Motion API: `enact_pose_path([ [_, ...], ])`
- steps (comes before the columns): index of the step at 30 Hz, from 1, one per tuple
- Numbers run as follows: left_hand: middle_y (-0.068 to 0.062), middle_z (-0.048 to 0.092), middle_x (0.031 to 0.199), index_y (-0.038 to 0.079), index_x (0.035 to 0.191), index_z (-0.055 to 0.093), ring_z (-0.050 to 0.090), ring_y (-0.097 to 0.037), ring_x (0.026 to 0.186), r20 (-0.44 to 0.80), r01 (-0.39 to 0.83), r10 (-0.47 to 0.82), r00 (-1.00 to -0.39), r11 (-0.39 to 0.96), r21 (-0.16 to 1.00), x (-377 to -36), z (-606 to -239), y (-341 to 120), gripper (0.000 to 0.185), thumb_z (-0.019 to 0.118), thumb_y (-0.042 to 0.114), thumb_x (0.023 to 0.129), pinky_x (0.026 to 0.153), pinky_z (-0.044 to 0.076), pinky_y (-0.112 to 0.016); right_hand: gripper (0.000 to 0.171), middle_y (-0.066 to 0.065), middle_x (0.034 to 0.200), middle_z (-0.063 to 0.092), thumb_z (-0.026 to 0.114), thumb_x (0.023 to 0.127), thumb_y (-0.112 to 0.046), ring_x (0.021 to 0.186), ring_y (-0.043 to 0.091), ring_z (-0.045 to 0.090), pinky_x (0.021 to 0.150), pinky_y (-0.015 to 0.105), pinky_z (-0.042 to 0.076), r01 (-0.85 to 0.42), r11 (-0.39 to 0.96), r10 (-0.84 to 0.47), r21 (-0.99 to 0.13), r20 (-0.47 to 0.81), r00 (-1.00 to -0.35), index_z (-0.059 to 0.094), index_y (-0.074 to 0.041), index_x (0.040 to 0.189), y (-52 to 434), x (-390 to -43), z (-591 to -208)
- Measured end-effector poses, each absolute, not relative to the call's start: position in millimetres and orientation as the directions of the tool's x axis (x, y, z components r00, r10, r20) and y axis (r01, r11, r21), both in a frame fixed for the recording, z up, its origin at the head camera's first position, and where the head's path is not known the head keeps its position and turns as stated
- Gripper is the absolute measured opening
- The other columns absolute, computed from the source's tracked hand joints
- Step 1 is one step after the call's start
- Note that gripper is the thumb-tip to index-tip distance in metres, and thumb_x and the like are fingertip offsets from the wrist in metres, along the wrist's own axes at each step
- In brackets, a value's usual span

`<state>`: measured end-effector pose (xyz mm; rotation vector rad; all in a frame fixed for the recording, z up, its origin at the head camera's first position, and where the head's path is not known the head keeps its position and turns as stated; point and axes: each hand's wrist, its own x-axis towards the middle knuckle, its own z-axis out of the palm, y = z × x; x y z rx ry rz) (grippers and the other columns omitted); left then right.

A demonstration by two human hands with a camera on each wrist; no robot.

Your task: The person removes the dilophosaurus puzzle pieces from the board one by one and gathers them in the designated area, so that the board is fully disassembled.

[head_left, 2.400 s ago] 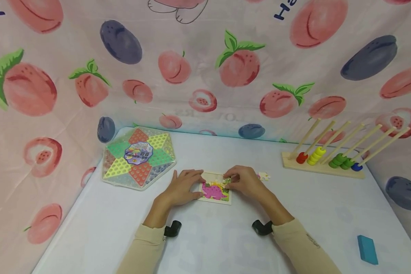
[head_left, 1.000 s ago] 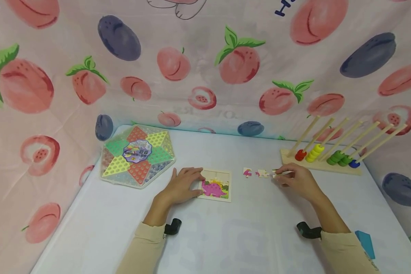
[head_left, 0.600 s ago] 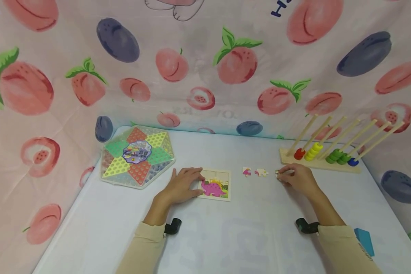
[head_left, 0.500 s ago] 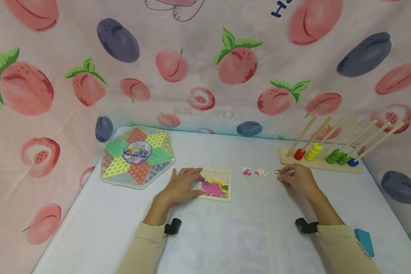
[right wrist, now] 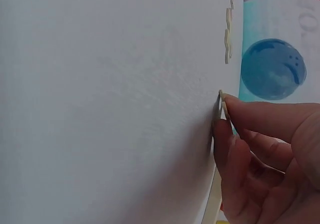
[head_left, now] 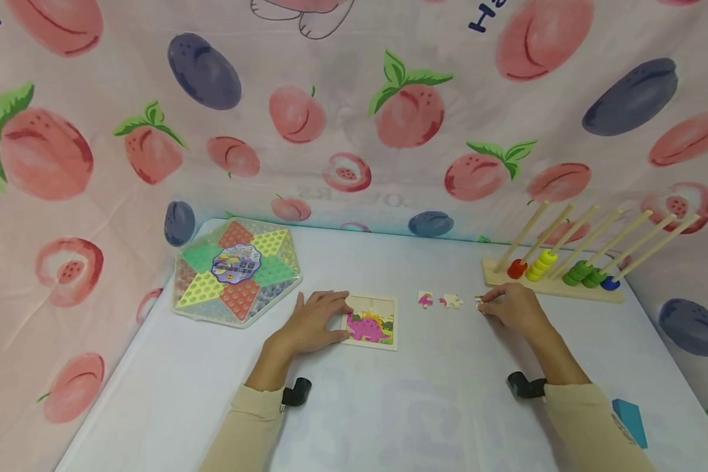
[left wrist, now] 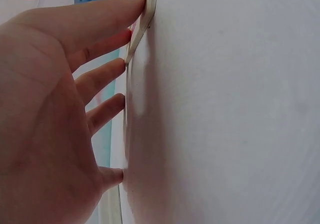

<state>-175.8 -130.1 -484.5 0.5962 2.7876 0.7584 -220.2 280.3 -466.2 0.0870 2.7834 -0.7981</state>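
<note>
A small wooden jigsaw board (head_left: 379, 345) with a pink dinosaur picture lies mid-table in the head view; bare wood shows along its upper part. My left hand (head_left: 315, 324) rests at its left side, fingers spread. In the left wrist view the thumb (left wrist: 115, 13) touches the board's edge (left wrist: 149, 4). To the right, my right hand (head_left: 514, 308) pinches a small jigsaw piece (head_left: 479, 301) between thumb and fingers, low over the tabletop. The right wrist view shows this piece (right wrist: 220, 104) tilted up on edge. Two loose jigsaw pieces lie between board and hand: one pink (head_left: 425, 299), one pale (head_left: 451, 301).
A hexagonal Chinese checkers set (head_left: 238, 272) sits at the back left. At the back right stands a wooden counting rack (head_left: 554, 288) with slanted pegs and coloured beads. A blue block (head_left: 629, 423) lies near the right sleeve. A fruit-print cloth hangs behind the table.
My right hand has moved from the board's upper right corner to the right, beyond the two loose pieces, and now barely moves there. The left hand has stayed at the board.
</note>
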Motion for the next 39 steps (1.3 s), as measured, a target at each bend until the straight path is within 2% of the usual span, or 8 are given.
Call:
enact_pose_path([
  [2, 0.003, 0.041, 0.154, 0.025, 0.122, 0.064, 0.031, -0.026, 0.143, -0.080, 0.329, 0.429, -0.900, 0.787, 0.521, -175.5, -484.5, -130.3, 0.041, 0.074, 0.037, 0.085, 0.113, 0.004, -0.072, 0.024, 0.022, 0.112, 0.065, 0.074, 0.085, -0.027, 0.082, 0.026, 0.053, 0.061, 0.028, 0.043, 0.125, 0.858, -0.005, -0.499, -0.252, -0.968, 0.073, -0.006, 0.098, 280.4, -220.5, -465.5],
  [7, 0.004, 0.041, 0.153, 0.025, 0.121, 0.065, 0.032, -0.025, 0.142, -0.079, 0.333, 0.431, -0.899, 0.790, 0.515, -176.5, -485.0, -130.5, 0.041, 0.075, 0.038, 0.083, 0.113, 0.006, -0.073, 0.024, 0.020, 0.110, 0.067, 0.075, 0.084, -0.029, 0.088, 0.028, 0.056, 0.065, 0.031, 0.042, 0.126, 0.873, 0.008, -0.471, -0.246, -0.969, 0.073, -0.008, 0.094, 280.1, -221.1, -464.6],
  [14, 0.003, 0.043, 0.152, 0.025, 0.120, 0.065, 0.034, -0.025, 0.140, -0.084, 0.330, 0.428, -0.900, 0.795, 0.510, -178.4, -480.3, -131.6, 0.043, 0.078, 0.038, 0.081, 0.113, 0.007, -0.071, 0.028, 0.017, 0.107, 0.068, 0.074, 0.085, -0.034, 0.088, 0.029, 0.058, 0.066, 0.036, 0.042, 0.142, 0.891, 0.025, -0.431, -0.266, -0.964, 0.072, -0.010, 0.098, 278.1, -221.8, -464.3],
  [18, 0.001, 0.046, 0.149, 0.025, 0.116, 0.064, 0.036, -0.027, 0.138, -0.087, 0.331, 0.427, -0.900, 0.799, 0.502, -181.1, -478.1, -132.7, 0.043, 0.081, 0.037, 0.078, 0.113, 0.009, -0.071, 0.027, 0.015, 0.105, 0.069, 0.074, 0.085, -0.034, 0.085, 0.027, 0.059, 0.064, 0.035, 0.042, 0.120, 0.898, 0.011, -0.423, -0.252, -0.968, 0.073, -0.010, 0.098, 277.0, -222.5, -465.4],
  [23, 0.002, 0.044, 0.151, 0.025, 0.113, 0.063, 0.035, -0.026, 0.139, -0.094, 0.339, 0.441, -0.893, 0.794, 0.505, -185.7, -478.5, -133.7, 0.044, 0.082, 0.038, 0.076, 0.114, 0.006, -0.070, 0.025, 0.014, 0.101, 0.070, 0.073, 0.085, -0.034, 0.082, 0.025, 0.059, 0.062, 0.033, 0.041, 0.104, 0.904, 0.002, -0.414, -0.241, -0.971, 0.074, -0.011, 0.096, 277.7, -222.3, -465.2],
  [30, 0.004, 0.044, 0.151, 0.024, 0.118, 0.061, 0.034, -0.023, 0.140, -0.092, 0.347, 0.456, -0.885, 0.778, 0.524, -188.5, -478.1, -136.4, 0.053, 0.084, 0.041, 0.073, 0.116, 0.003, -0.067, 0.025, 0.013, 0.100, 0.070, 0.073, 0.085, -0.033, 0.083, 0.026, 0.059, 0.062, 0.033, 0.041, 0.091, 0.908, -0.008, -0.409, -0.233, -0.972, 0.074, -0.011, 0.096, 278.1, -220.4, -462.8],
  [39, 0.002, 0.044, 0.151, 0.021, 0.123, 0.060, 0.033, -0.024, 0.141, -0.077, 0.398, 0.513, -0.855, 0.744, 0.537, -189.5, -479.3, -139.2, 0.065, 0.087, 0.042, 0.067, 0.115, 0.007, -0.069, 0.024, 0.013, 0.099, 0.071, 0.073, 0.086, -0.032, 0.085, 0.027, 0.060, 0.064, 0.035, 0.042, 0.115, 0.912, 0.020, -0.393, -0.239, -0.971, 0.074, -0.010, 0.096, 277.8, -218.1, -460.5],
])
